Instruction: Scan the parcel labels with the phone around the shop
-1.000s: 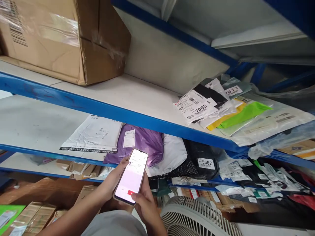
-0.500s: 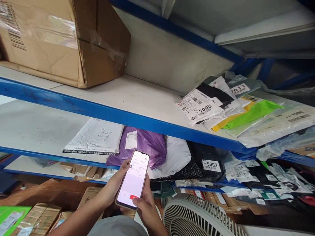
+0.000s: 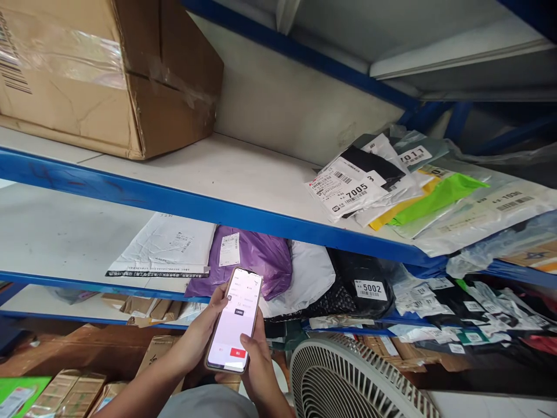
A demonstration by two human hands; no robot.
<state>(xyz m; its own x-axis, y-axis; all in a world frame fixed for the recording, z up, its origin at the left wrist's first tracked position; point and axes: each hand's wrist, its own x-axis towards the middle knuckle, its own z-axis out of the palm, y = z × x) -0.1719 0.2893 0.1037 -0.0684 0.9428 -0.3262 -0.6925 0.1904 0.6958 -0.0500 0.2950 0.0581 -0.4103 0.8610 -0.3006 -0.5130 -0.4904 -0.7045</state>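
A smartphone (image 3: 230, 331) with a lit, pale screen and a red button near its lower right is held upright in front of me. My left hand (image 3: 204, 325) grips its left side, thumb along the edge. Around the right side is my right hand (image 3: 259, 354), with its thumb over the screen just above the red button. Behind the phone, on the middle shelf, lies a purple parcel bag (image 3: 261, 261) with a white label. A white parcel bag (image 3: 169, 247) lies left of it, and a black parcel (image 3: 365, 293) marked 5002 sits to the right.
A large cardboard box (image 3: 73, 81) stands on the upper shelf (image 3: 243, 168), with labelled parcel bags (image 3: 357, 191) piled at its right. Close by at the lower right is a fan (image 3: 348, 377). Small cardboard parcels (image 3: 65, 392) lie at the lower left.
My right thumb has moved up off the red button, and a small dark box has appeared on the phone screen. The view has shifted slightly.
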